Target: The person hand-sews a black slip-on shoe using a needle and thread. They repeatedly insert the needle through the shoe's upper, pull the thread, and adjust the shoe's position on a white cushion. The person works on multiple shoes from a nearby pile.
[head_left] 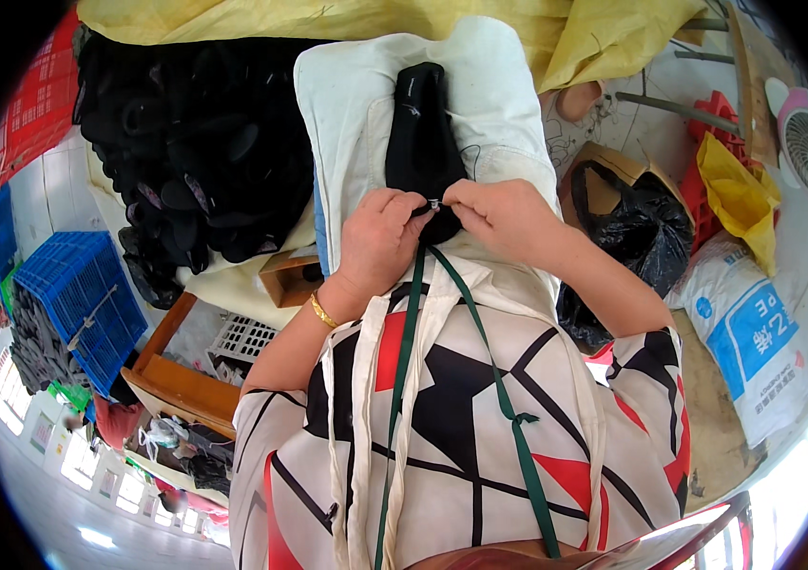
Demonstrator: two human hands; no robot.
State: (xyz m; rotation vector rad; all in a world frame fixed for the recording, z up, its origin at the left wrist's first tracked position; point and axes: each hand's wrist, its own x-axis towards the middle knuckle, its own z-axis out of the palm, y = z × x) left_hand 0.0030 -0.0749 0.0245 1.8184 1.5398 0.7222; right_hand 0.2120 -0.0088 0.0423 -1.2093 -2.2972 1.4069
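Black fabric piece (423, 157) lies on the white cloth (352, 119), its long axis running near to far, away from the fingertips. The left hand (374, 236) and right hand (510, 218) are equally close, each pinched tight on its near end, a small pale bit (434, 204) between them. Leftward stands a blue crate (86, 294), contents unclear; right, a brown carton (627, 163) holds a black plastic bag (646, 233); left, a small wooden box (282, 281) has something dark inside

Black shoe-shaped piece (415, 142): matt cloth
White cover (499, 100): matt, creased cloth
Bracelet (321, 312): glossy metal
Black bag (653, 228), right: glossy, crinkled plastic
Blue crate (82, 299), left: latticed plastic
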